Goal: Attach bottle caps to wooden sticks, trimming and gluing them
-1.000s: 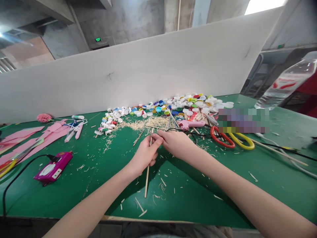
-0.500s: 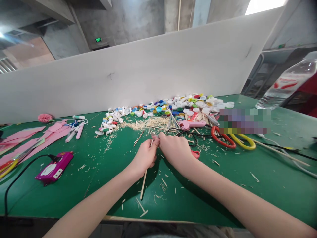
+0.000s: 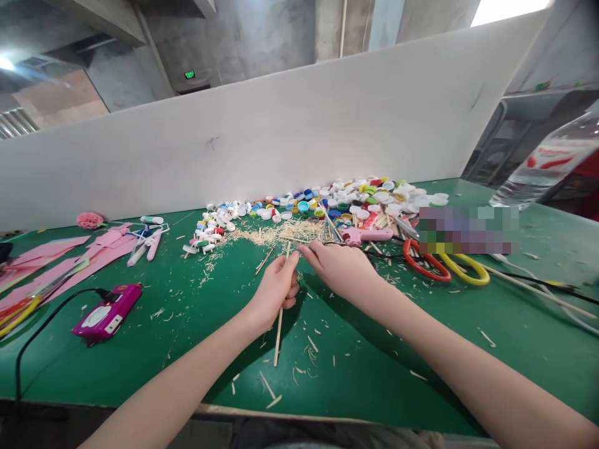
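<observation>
My left hand (image 3: 274,287) is closed around a thin wooden stick (image 3: 279,337). The stick slants down toward me, and its upper tip shows just above the thumb. Close by on the right is my right hand (image 3: 344,268), its fingers curled and its back turned to me. What it grips, if anything, is hidden from view. Beyond both hands lies a heap of pale wood shavings (image 3: 262,234), with loose slivers (image 3: 312,344) scattered on the green table (image 3: 187,355) below them.
A pile of bottle caps (image 3: 337,198) lies along the white partition (image 3: 281,137). On the right are a pink glue gun (image 3: 369,235), red-and-yellow-handled scissors (image 3: 425,260) and a water bottle (image 3: 547,162). On the left are a magenta power adapter (image 3: 107,313) and pink paper (image 3: 100,252).
My right hand has moved slightly right and away from my left hand. The stick stands a little steeper in my left hand. A red piece beside my right wrist no longer shows.
</observation>
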A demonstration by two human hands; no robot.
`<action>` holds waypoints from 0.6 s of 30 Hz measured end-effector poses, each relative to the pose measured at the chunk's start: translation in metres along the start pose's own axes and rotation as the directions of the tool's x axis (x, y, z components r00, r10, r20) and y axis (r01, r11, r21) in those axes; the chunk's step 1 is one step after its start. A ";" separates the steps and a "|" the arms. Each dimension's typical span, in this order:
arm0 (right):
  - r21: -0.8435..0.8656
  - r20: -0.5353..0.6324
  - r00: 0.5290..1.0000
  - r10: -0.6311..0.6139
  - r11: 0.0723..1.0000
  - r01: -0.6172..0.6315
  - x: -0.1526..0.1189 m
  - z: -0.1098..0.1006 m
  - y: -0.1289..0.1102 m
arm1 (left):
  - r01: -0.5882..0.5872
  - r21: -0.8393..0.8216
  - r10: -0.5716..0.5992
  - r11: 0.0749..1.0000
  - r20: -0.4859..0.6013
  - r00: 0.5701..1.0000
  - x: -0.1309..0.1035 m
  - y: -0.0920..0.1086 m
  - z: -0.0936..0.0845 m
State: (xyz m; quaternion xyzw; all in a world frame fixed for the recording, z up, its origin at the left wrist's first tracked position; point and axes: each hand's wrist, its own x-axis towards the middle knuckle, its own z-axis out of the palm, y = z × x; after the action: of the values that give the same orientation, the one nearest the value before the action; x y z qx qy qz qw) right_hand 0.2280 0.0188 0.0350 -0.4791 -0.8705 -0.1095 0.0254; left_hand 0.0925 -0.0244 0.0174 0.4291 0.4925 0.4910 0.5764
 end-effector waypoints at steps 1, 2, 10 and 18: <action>0.014 -0.006 0.999 -0.046 0.999 0.046 0.002 0.002 0.000 | -0.004 -0.013 0.004 1.000 0.016 1.000 0.000 0.000 0.000; 0.028 -0.012 0.997 -0.078 0.997 0.078 0.003 0.005 0.000 | -0.003 -0.024 0.003 1.000 0.030 1.000 0.000 0.000 0.000; 0.089 -0.014 0.983 -0.185 0.979 0.185 0.007 0.008 0.007 | 0.103 0.012 -0.103 0.995 0.108 0.989 -0.003 0.000 0.000; 0.044 0.031 0.999 0.025 0.999 -0.026 0.000 -0.002 -0.015 | 0.089 0.038 -0.090 0.995 0.042 0.995 -0.006 0.003 0.000</action>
State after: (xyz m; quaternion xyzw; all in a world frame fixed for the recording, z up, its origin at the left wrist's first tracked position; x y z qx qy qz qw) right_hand 0.2150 0.0105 0.0344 -0.4911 -0.8668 -0.0826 0.0244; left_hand 0.0924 -0.0298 0.0209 0.4276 0.5074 0.4462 0.6005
